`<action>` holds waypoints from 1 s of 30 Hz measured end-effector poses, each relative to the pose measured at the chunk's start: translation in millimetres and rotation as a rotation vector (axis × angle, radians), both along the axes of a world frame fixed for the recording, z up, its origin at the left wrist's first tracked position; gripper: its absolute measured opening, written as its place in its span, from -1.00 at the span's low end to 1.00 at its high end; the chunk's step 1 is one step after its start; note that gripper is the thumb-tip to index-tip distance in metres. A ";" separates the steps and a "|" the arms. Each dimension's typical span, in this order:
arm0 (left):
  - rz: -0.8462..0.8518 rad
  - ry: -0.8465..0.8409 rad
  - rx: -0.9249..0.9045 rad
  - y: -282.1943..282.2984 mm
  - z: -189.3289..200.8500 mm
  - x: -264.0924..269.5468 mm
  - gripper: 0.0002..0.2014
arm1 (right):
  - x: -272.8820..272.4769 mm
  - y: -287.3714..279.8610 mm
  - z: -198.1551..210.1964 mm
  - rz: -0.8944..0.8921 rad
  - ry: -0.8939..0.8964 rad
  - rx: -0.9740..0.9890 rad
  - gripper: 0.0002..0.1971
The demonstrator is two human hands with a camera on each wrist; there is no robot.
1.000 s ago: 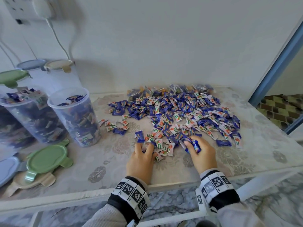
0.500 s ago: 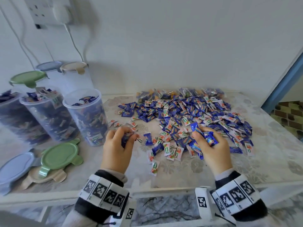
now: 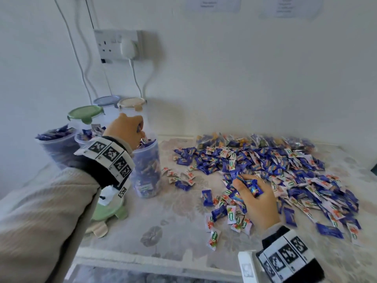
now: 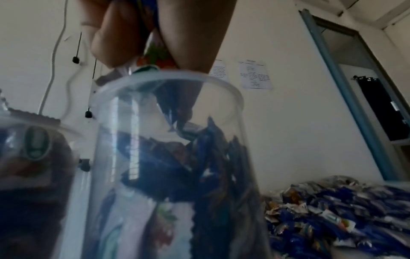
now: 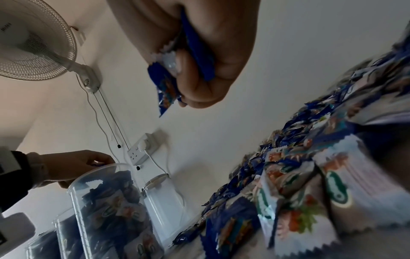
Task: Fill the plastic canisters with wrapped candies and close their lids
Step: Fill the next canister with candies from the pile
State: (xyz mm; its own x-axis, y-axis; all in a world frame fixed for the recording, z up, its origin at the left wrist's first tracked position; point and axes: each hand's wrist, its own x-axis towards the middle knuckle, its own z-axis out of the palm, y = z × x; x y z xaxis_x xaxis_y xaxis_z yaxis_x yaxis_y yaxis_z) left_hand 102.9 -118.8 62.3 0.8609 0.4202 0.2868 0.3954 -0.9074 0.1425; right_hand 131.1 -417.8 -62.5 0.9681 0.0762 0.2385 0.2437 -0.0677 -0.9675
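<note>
The left hand (image 3: pixel 125 130) is holding a small bunch of candies in a curled grip, right over the open jar (image 3: pixel 145 168). The right hand (image 3: pixel 256 198) is curling round a few blue candies above the candy pile (image 3: pixel 285 170) on the bench (image 3: pixel 163 225). Candies could be slipping past the rim, since the jar is nearly full. Three open jars are standing by three closed ones. At least two loose lids, with the green lid (image 3: pixel 106 211) on top, are lying nearby.

White wall (image 3: pixel 244 78), socket (image 3: pixel 118 44), wall fan (image 5: pixel 33 40).
</note>
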 end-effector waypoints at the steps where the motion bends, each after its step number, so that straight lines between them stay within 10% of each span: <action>1: -0.008 0.043 0.002 4.4 -1.1 1.5 -0.81 | 2.0 1.7 -0.8 -0.001 0.000 -0.004 -0.88; 18: -0.069 -0.462 -0.087 12.9 -36.0 -13.9 -0.67 | 46.8 56.0 52.4 0.273 -0.078 -0.074 -0.88; 30: 0.004 -0.501 -0.687 -5.7 -80.3 -25.7 0.05 | 84.2 200.4 138.8 0.760 -0.324 -0.584 -0.79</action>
